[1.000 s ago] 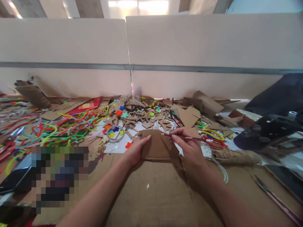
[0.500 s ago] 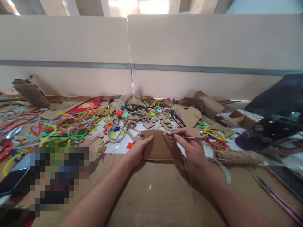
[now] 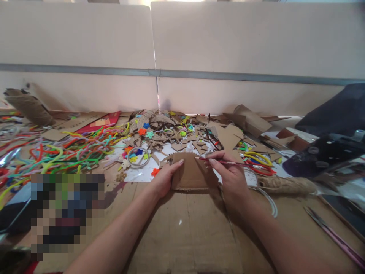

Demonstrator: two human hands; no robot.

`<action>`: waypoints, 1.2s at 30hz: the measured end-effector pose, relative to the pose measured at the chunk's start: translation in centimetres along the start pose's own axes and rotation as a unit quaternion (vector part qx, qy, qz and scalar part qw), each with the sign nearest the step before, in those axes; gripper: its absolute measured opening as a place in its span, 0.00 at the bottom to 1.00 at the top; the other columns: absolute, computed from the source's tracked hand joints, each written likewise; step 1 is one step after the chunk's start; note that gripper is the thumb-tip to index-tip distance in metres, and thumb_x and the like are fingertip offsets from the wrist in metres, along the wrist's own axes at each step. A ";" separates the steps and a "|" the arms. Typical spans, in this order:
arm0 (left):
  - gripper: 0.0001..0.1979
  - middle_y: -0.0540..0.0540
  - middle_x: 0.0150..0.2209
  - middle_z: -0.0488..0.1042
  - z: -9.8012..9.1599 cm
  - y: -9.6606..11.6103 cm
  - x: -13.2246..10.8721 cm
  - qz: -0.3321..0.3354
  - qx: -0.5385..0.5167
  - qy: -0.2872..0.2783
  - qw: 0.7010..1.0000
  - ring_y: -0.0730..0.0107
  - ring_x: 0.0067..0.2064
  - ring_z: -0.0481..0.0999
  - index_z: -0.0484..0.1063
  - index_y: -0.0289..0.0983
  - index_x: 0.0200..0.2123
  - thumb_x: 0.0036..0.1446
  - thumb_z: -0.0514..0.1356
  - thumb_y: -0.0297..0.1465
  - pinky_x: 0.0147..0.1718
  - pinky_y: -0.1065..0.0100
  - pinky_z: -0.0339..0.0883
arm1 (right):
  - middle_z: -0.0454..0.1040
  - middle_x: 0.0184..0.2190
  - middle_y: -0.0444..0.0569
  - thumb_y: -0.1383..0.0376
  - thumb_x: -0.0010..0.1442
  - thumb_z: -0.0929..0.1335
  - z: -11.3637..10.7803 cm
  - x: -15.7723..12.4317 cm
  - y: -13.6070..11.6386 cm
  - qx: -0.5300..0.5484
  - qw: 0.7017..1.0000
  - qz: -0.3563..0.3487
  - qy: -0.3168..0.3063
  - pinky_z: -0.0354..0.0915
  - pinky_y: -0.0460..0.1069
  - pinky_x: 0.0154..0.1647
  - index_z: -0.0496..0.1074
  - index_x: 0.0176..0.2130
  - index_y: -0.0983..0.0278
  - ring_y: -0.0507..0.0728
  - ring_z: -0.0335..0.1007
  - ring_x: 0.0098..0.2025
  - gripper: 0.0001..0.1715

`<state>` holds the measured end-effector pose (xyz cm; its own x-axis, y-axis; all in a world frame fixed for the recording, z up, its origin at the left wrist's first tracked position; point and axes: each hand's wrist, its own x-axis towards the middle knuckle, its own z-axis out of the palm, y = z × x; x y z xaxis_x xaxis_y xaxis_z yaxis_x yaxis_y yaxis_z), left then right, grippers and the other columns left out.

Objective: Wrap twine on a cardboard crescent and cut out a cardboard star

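A small piece of brown cardboard (image 3: 194, 173) is held up at the middle of the view, above a large cardboard sheet (image 3: 199, 232). My left hand (image 3: 165, 177) grips its left edge, thumb on the face and the other fingers out of sight behind. Between the thumb and fingers of my right hand (image 3: 232, 173) is a thin dark-red pencil (image 3: 228, 162), lying nearly level. Its pale tip is at the upper part of the cardboard piece; whether it touches cannot be made out.
Colourful pipe cleaners (image 3: 82, 148) heap at the left. Cardboard scraps and felt flowers (image 3: 150, 134) lie behind my hands, with a clear-looking ring (image 3: 138, 157). To the right are a twine roll (image 3: 285, 185), pink-handled scissors (image 3: 330, 232) and a dark machine (image 3: 322, 156). A pale partition (image 3: 242, 42) closes the back.
The camera view has tilted down slightly, so the scene sits higher in the picture. Both hands keep the same hold, with the pencil tip in nearly the same place on the cardboard.
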<state>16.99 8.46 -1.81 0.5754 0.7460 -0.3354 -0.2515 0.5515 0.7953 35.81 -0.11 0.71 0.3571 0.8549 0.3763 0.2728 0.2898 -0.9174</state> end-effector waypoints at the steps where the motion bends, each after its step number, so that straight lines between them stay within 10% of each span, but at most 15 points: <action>1: 0.18 0.36 0.42 0.85 0.0 0.0 0.0 0.001 0.000 -0.003 1.000 0.58 0.35 0.84 0.80 0.31 0.49 0.59 0.67 0.36 0.37 0.61 0.78 | 0.78 0.34 0.45 0.59 0.66 0.71 0.0 0.0 0.1 0.001 1.000 0.000 -0.004 0.66 0.52 0.39 0.76 0.38 0.56 0.59 0.72 0.38 0.04; 36: 0.13 0.35 0.36 0.86 0.3 0.3 0.0 -0.012 -0.009 -0.008 1.000 0.59 0.32 0.84 0.82 0.30 0.43 0.63 0.63 0.33 0.36 0.62 0.78 | 0.77 0.31 0.45 0.62 0.65 0.70 0.2 -0.4 0.1 -0.046 0.997 -0.007 -0.061 0.63 0.53 0.37 0.76 0.36 0.59 0.58 0.72 0.35 0.05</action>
<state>17.17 8.46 -1.42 0.5933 0.7271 -0.3455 -0.2521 0.5754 0.7780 35.52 -0.36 0.43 0.2423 0.8992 0.3644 0.3589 0.2659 -0.8947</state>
